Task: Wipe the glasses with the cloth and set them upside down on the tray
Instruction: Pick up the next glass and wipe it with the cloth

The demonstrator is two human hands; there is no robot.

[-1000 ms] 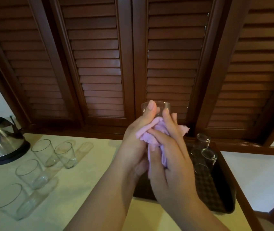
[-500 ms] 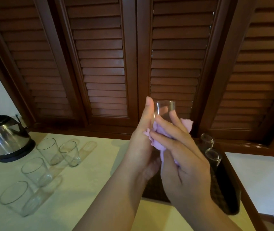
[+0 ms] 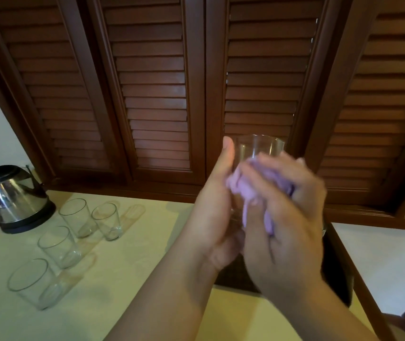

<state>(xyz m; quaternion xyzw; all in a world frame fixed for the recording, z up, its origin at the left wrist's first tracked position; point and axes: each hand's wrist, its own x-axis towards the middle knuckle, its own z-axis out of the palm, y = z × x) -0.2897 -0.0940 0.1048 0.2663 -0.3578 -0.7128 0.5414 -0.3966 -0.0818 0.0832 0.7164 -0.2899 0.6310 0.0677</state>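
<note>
Up front, left hand (image 3: 211,217) grips the glass (image 3: 258,148); right hand (image 3: 285,232) presses the lilac cloth (image 3: 243,185) against it.

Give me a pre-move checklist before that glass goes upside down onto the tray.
1. Glass held securely: ok. The left hand grips the glass.
2. Cloth in hand: ok. The right hand presses the purple cloth against the glass.
3. Wiping finished: cannot tell. The right hand is blurred.
4. Glass orientation: not ok. Its rim faces up, so it needs flipping.
5. Free spot on the tray: cannot tell. The hands hide most of it.
6. Glasses left to wipe: four upright glasses stand near the kettle.
</note>
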